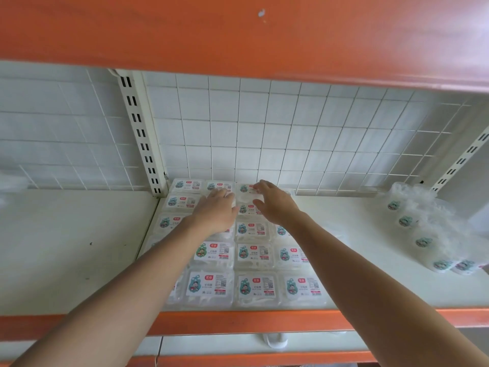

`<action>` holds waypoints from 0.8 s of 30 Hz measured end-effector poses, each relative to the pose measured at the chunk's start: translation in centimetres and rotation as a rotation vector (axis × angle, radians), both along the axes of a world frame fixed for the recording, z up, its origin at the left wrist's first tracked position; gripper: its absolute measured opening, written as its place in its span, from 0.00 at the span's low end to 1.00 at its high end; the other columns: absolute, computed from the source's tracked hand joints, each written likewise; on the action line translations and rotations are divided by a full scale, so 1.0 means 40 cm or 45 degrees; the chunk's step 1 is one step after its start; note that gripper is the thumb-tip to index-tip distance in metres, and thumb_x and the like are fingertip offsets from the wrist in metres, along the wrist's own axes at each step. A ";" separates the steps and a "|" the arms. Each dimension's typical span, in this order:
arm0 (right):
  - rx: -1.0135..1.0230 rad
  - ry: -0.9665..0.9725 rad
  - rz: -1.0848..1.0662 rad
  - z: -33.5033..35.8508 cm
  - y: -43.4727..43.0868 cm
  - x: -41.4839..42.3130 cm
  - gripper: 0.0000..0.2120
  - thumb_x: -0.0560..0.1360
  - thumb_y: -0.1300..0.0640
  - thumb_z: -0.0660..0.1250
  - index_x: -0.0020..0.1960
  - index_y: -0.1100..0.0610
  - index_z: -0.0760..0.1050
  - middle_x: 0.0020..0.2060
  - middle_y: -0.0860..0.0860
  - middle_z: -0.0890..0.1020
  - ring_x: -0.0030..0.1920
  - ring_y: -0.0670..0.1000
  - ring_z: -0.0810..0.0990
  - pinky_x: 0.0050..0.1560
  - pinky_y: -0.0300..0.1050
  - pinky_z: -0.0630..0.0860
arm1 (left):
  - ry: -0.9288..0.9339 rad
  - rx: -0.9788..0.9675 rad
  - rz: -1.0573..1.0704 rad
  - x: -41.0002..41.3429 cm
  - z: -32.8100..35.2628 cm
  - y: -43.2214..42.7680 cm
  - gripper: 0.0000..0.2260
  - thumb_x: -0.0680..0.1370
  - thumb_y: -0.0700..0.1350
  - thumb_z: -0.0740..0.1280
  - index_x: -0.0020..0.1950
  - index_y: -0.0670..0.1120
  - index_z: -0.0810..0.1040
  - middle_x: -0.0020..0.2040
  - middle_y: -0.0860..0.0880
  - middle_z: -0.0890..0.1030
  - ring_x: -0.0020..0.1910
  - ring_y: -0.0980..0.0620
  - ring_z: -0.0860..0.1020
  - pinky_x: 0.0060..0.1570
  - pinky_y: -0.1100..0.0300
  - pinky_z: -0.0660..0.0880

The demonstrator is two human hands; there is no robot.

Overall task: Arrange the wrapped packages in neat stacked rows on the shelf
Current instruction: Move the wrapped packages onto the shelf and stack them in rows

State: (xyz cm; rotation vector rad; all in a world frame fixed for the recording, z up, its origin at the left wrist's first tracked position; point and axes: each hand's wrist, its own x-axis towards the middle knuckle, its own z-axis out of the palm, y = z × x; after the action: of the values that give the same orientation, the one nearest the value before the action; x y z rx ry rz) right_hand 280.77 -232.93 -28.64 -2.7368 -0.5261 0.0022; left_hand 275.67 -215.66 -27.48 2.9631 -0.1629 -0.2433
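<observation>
Several flat wrapped packages [254, 252] with white labels lie in rows on the white shelf [357, 260], from the front edge back to the wire grid. Both my arms reach deep to the back rows. My left hand [215, 211] lies palm down on a package in the second column, fingers extended toward the rear. My right hand [275, 205] hovers over a package [247, 197] in the third column at the back, thumb and fingers spread around its edge. Whether it grips that package is unclear.
A clear plastic bag [423, 226] holding more labelled packages lies at the shelf's right. An orange upper shelf [238, 35] hangs low overhead. A slotted upright [140, 133] and the wire grid back [291, 133] bound the rear. The orange front lip [238, 321] runs below.
</observation>
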 end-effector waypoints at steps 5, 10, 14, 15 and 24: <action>0.002 -0.016 0.024 0.012 -0.058 -0.043 0.24 0.80 0.51 0.61 0.74 0.51 0.62 0.76 0.50 0.60 0.73 0.52 0.65 0.71 0.55 0.64 | -0.149 -0.016 -0.079 -0.018 0.039 -0.068 0.25 0.83 0.53 0.52 0.77 0.42 0.57 0.77 0.43 0.58 0.76 0.44 0.55 0.72 0.43 0.59; -0.019 -0.057 0.005 0.030 -0.169 -0.107 0.22 0.81 0.49 0.60 0.73 0.50 0.64 0.75 0.51 0.62 0.71 0.53 0.67 0.71 0.54 0.63 | -0.224 -0.011 -0.198 -0.044 0.027 -0.165 0.25 0.83 0.52 0.52 0.78 0.43 0.55 0.78 0.43 0.56 0.77 0.44 0.52 0.73 0.43 0.57; -0.084 -0.042 -0.043 0.017 -0.272 -0.147 0.22 0.81 0.47 0.59 0.74 0.49 0.63 0.75 0.50 0.63 0.74 0.52 0.63 0.72 0.59 0.61 | -0.206 -0.011 -0.244 -0.070 0.005 -0.233 0.24 0.84 0.51 0.51 0.78 0.45 0.54 0.78 0.44 0.55 0.78 0.44 0.51 0.74 0.43 0.55; -0.092 -0.037 -0.053 0.012 -0.297 -0.156 0.22 0.80 0.46 0.59 0.73 0.48 0.63 0.75 0.50 0.63 0.74 0.52 0.63 0.72 0.59 0.61 | -0.209 -0.017 -0.255 -0.080 0.001 -0.248 0.23 0.84 0.51 0.51 0.78 0.45 0.55 0.78 0.44 0.55 0.77 0.44 0.52 0.74 0.43 0.56; -0.172 0.087 -0.181 -0.059 -0.461 -0.199 0.26 0.75 0.44 0.67 0.71 0.46 0.65 0.69 0.52 0.68 0.68 0.54 0.68 0.63 0.53 0.71 | -0.295 0.070 -0.381 -0.107 -0.052 -0.359 0.21 0.82 0.51 0.54 0.73 0.44 0.62 0.74 0.43 0.62 0.75 0.42 0.56 0.69 0.45 0.61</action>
State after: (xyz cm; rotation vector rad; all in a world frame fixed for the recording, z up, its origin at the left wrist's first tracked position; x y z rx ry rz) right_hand 272.81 -251.39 -31.01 -2.8882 -0.3224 0.0983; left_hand 271.38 -230.03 -29.57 3.0032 -0.6405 0.0626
